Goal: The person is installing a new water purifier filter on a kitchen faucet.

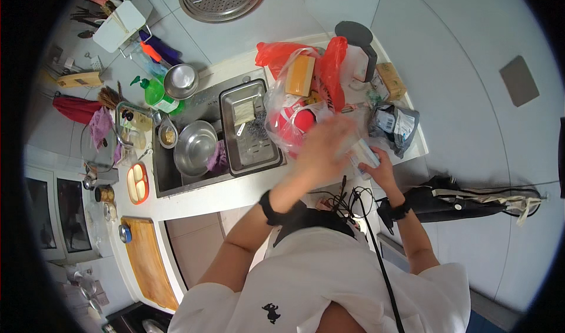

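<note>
My right hand (381, 168) grips a pale white-and-blue package (365, 155) at the counter's front edge, fingers wrapped round its side. Close beside it, my left hand (323, 147) is smeared by motion, so its fingers cannot be read. It passes in front of a clear plastic bag (275, 112) holding a yellow-orange box (300, 75) and a red-and-pink item (303, 120). A red plastic bag (333, 68) lies around the yellow-orange box. Beyond my right hand sits a dark grey bag (395, 127) with white labels.
Left of the bags is a sink with a metal drain tray (259, 150) and a steel bowl (196, 147). A green pump bottle (156, 94) stands behind it. A brown box (391, 80) is in the far right corner. Black cables (353, 203) hang in front of me.
</note>
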The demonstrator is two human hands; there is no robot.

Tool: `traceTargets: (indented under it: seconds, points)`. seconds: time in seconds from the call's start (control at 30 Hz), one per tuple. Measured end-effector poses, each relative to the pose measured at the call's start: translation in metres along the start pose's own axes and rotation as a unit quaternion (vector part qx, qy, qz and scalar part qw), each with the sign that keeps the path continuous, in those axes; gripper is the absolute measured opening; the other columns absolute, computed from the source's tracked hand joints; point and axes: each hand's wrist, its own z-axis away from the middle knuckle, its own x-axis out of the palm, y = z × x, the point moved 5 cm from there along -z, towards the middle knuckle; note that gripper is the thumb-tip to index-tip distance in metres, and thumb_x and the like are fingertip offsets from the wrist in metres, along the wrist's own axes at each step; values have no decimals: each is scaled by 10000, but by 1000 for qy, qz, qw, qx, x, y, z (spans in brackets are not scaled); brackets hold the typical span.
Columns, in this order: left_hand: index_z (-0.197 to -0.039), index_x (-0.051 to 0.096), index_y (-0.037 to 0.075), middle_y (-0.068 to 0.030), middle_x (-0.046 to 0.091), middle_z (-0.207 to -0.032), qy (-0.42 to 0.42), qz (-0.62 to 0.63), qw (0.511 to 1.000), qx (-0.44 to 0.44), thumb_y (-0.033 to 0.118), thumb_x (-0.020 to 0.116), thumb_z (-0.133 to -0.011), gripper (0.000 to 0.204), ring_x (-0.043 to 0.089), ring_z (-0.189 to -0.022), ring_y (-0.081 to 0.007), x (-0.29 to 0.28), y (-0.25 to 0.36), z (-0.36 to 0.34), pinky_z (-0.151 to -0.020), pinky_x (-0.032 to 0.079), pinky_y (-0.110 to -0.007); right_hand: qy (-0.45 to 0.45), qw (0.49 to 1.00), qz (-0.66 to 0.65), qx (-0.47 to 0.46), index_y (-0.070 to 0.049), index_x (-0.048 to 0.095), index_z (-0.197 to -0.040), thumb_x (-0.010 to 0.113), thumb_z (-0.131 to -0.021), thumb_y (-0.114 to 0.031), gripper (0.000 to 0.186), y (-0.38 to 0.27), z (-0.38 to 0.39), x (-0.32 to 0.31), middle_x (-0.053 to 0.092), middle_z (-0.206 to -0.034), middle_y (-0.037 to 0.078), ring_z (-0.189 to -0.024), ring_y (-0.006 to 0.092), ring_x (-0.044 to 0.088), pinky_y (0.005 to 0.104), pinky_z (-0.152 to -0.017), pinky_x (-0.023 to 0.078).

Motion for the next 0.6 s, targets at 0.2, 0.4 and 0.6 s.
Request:
traceTargets:
  seconds: [0.2, 0.4, 0.6]
  points:
    - [-1044, 517, -5, -123, 564, -975, 223, 208, 917, -258, 9, 479, -841, 207, 561, -875, -235, -25, -139, 38, -796, 437, -302, 115, 952, 223, -176, -65, 499, -1158, 757, -612, -187, 616, 26, -17, 6, 458, -1181, 174, -1075, 354, 443, 417, -904, 376]
    - [-1131, 533, 41, -160, 549, -1096, -156, 90, 973, -146, 188, 520, -859, 310, 511, -1050, -309, 51, -106, 74, -899, 403, -369, 124, 863, 451, -192, -105, 471, -1171, 723, -632, -160, 598, -14, -26, 15, 440, -1213, 136, -1148, 348, 381, 444, -904, 358]
    - [-1005, 608, 60, -130, 559, -1075, -122, 26, 987, -105, 203, 558, -823, 237, 512, -1022, -304, 64, -78, 98, -874, 421, -383, -49, 962, 93, -251, -30, 448, -1154, 619, -749, -50, 441, -132, -89, 58, 516, -1077, 154, -962, 289, 547, 322, -766, 469]
